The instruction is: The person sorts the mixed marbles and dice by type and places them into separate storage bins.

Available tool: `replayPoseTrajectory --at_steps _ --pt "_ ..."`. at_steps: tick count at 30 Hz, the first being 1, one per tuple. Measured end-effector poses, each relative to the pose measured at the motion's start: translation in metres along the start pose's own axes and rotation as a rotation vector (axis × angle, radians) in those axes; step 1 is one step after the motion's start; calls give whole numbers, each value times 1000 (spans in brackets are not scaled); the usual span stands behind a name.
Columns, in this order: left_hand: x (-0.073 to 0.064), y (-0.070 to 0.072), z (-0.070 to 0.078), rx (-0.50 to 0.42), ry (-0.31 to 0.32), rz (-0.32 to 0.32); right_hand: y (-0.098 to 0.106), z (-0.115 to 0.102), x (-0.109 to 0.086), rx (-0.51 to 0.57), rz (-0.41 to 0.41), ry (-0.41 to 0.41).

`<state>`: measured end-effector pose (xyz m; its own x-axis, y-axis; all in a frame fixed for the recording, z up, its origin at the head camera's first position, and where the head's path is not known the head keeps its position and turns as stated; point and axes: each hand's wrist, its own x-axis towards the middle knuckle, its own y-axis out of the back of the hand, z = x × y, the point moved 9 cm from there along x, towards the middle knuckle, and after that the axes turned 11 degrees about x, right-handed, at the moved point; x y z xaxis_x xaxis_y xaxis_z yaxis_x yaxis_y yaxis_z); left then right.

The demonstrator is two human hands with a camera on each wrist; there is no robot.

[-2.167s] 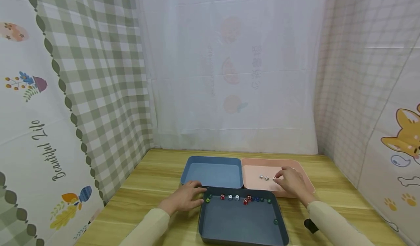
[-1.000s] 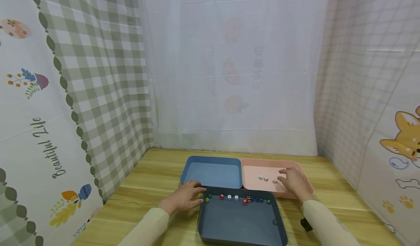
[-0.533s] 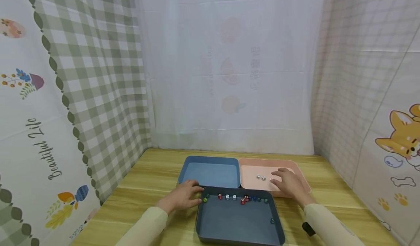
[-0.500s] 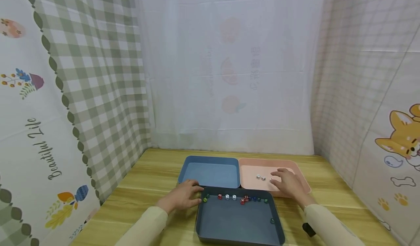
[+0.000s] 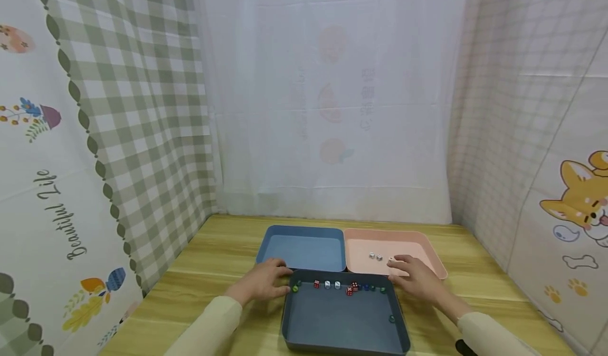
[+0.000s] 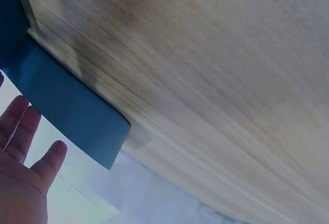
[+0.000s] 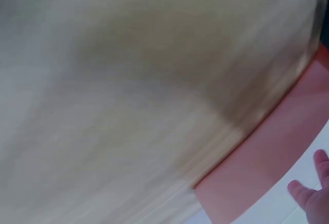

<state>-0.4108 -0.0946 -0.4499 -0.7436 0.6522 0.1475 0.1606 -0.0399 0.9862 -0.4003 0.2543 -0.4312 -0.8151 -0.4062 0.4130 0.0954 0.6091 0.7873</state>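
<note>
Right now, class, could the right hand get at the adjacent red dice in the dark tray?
Probably yes: the right hand is beside the dark tray, only its rim intervenes, and nothing covers the red dice.

Hanging printed cloths (image 5: 147, 82) around a wood-grain table (image 5: 223, 250) form a booth (image 5: 332, 192).
</note>
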Motion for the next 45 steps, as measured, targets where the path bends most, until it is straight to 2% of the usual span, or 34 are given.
replayPoseTrajectory --at_steps 3,6,9,14,21,25,36,42,45 --pt "1 1 -1 -7 3 7 -1 -8 -9 18 -9 67" --pt "1 3 -2 -15 15 5 -2 -11 -16 28 -10 70" --pt "2 5 -3 -22 22 8 -1 -12 -20 -12 5 70" --pt "7 7 -3 -33 40 -5 1 -14 -23 -62 18 116" --pt "15 19 7 -7 -5 34 0 -19 -26 -115 2 208" --pt "20 24 15 17 -31 55 0 -21 -26 -137 -9 209" --pt "36 33 35 38 -46 43 -3 -26 -28 -205 -28 195" --pt "51 40 51 58 -45 19 -4 -28 -30 -192 -42 186" --pt "60 41 61 39 -47 3 -5 -27 -31 -183 -53 166"
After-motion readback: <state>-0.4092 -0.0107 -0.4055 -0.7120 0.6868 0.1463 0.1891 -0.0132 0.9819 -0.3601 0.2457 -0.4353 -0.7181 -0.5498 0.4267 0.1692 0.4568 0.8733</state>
